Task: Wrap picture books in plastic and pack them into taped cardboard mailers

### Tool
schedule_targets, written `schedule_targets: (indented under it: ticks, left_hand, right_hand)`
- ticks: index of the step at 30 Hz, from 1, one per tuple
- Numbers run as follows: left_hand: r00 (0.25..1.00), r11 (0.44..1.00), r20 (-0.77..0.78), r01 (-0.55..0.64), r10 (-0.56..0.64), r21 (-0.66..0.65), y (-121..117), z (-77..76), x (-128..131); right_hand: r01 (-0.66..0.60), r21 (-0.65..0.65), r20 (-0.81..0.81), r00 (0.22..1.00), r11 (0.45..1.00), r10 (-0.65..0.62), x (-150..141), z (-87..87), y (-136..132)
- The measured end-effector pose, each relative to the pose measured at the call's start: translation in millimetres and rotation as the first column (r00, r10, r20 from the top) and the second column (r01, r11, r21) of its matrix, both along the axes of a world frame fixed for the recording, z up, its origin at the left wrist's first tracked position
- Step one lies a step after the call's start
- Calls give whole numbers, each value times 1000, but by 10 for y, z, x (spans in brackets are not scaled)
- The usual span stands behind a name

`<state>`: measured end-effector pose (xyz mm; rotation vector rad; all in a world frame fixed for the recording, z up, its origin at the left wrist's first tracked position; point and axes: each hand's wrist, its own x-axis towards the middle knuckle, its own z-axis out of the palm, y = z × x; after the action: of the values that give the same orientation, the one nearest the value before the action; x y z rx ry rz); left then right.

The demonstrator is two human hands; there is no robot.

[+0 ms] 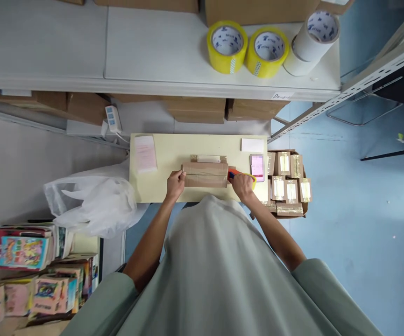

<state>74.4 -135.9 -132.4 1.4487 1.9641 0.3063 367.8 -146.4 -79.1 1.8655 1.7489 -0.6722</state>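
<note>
A long brown cardboard box [204, 181] with a seam along its top lies on the cream table [168, 151] in front of me. My left hand [175, 185] grips the box's left end, thumb and fingers pinched at its corner. At the other end, my right hand [243, 185] is wrapped round a red and blue tape dispenser [231, 173] with yellow tape showing beside the hand. The dispenser's front is up against the box's right end. Just behind the box lies a taped brown package with a white label [209, 158], partly hidden by it.
On the table are a phone [257, 167], a white slip [252, 145] and a printed sheet [146, 154]. A carton of small taped boxes [291, 189] stands right. Overhead, a shelf [152, 51] bears tape rolls [227, 46]. Plastic bags [93, 200] and books [23, 252] are left.
</note>
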Motion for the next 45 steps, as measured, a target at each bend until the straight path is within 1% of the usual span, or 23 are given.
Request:
schedule_targets:
  ticks: [3,5,8,9,11,13,14,16,18,21,23,25,28,30,32,34,36,37,39,40,41,43,45]
  left_hand:
    - [999,999,-43,25,-26,-32,-54,80,-153]
    - [997,997,-62,42,-47,-66,-78,138,-250]
    - [999,998,-3,40,-40,-57,-19,237,-342]
    - [999,999,41,33,-32,-21,37,283,-349]
    - [989,994,143,20,-35,108,206,418,-326]
    - [970,958,228,12,-80,285,435,636,-256]
    - [959,925,260,9,-117,380,563,778,-208]
    - [930,839,290,36,-227,543,827,1118,-99]
    - [898,742,284,67,-336,667,1084,1491,6]
    - [867,613,238,94,-438,784,1420,1990,106]
    - [857,560,212,104,-471,822,1587,2228,113]
    - [854,533,197,106,-481,840,1687,2384,70]
    - [858,525,193,101,-477,845,1695,2496,-49]
    - [863,536,194,101,-467,838,1631,2509,-135]
    - [870,565,202,103,-450,818,1545,2472,-211]
    - [880,611,215,102,-424,785,1453,2368,-282]
    - [891,666,235,96,-389,740,1345,2172,-363]
    - [896,697,249,88,-367,712,1276,2035,-413]
    - [907,771,289,58,-306,634,1086,1692,-526]
    - [914,820,315,34,-258,571,962,1495,-584]
    - [922,871,336,3,-193,491,818,1292,-640]
    - [936,955,345,-38,-69,294,492,905,-725]
    - [939,994,343,-40,4,98,165,593,-758]
  right_hand:
    - [67,26,34,997,997,-68,-66,90,-34]
    - [93,45,45,994,995,-95,-77,236,-24]
    - [122,114,38,991,986,-127,-81,591,66]
    - [131,146,30,990,981,-137,-92,741,116]
    - [148,213,5,988,966,-153,-141,1072,245]
    - [149,300,-25,989,942,-148,-235,1416,411]
    - [141,350,-40,990,926,-135,-298,1581,509]
    - [119,442,-65,993,889,-101,-448,1870,735]
    - [87,528,-95,995,844,-43,-617,2084,1005]
    - [22,647,-121,990,763,74,-879,2242,1477]
    - [-55,706,-101,979,706,177,-1043,2254,1808]
    - [-135,733,-60,964,666,261,-1187,2216,2114]
    - [-191,744,-26,949,641,313,-1355,2112,2460]
    - [-194,732,-24,951,653,309,-1433,2032,2600]
    - [-182,714,-36,955,676,296,-1480,1956,2676]
    - [-153,717,-67,956,680,286,-1488,1888,2688]
    - [-100,755,-113,954,648,279,-1448,1815,2616]
    - [-67,782,-138,951,620,277,-1407,1769,2537]
    - [3,825,-191,943,565,274,-1286,1646,2269]
    - [35,833,-220,937,552,272,-1207,1563,2080]
    - [69,829,-253,932,555,261,-1119,1464,1859]
    - [134,789,-324,920,600,221,-930,1216,1354]
    - [218,702,-403,907,678,125,-747,918,838]
